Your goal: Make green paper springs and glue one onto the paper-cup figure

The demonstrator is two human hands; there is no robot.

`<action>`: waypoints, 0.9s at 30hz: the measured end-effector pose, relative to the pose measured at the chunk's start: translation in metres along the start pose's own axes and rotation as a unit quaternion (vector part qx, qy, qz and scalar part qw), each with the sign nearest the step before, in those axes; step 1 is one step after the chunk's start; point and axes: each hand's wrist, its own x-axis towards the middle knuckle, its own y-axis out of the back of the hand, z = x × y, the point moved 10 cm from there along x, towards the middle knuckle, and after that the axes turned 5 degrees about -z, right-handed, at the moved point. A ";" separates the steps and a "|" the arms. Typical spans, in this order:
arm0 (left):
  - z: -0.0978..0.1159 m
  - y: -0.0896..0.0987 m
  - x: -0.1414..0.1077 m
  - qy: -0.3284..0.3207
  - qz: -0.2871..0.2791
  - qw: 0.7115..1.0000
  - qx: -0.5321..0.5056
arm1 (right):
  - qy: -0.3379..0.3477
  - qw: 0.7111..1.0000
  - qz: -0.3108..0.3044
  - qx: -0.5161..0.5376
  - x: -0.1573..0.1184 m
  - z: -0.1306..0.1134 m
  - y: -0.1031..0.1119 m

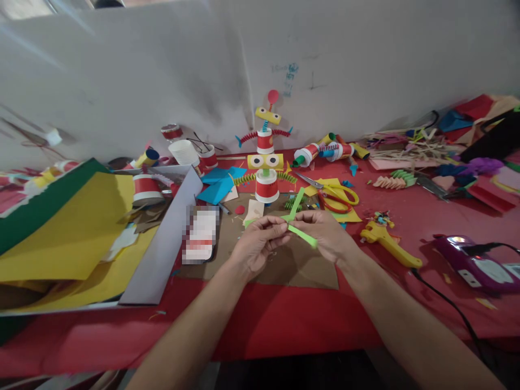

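Green paper strips [303,235] cross each other between my two hands, above a brown cardboard sheet [300,273]. My left hand [262,241] pinches the strips where they meet, and my right hand [319,230] pinches them from the other side. One strip end points up, another slants down to the right. Just beyond my hands stands a paper-cup figure [267,187] with a yellow eyed head and folded green arms. A small green folded-paper spring [294,202] lies behind my fingers. Behind it is a second cup figure [265,141] with red folded arms.
Scissors [339,196] with yellow and red handles lie right of the figures. A yellow glue gun [390,246] and a purple device [473,265] with cords lie at right. A box [162,260] of coloured paper and a phone [201,234] are at left.
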 end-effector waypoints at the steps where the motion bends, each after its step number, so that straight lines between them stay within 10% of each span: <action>1: 0.001 0.000 0.000 0.000 0.003 1.000 0.007 | -0.002 1.000 0.000 -0.002 0.000 0.000 0.000; 14: 0.023 0.004 -0.004 -0.127 0.068 0.989 0.019 | 0.047 0.997 -0.056 0.015 -0.002 -0.007 -0.014; 18: 0.026 0.003 -0.007 -0.176 0.083 0.981 -0.015 | 0.110 0.993 0.025 0.024 -0.003 -0.011 -0.007; 27: 0.015 -0.003 -0.003 -0.109 0.022 0.994 -0.021 | 0.131 0.990 0.055 0.017 0.000 -0.007 0.002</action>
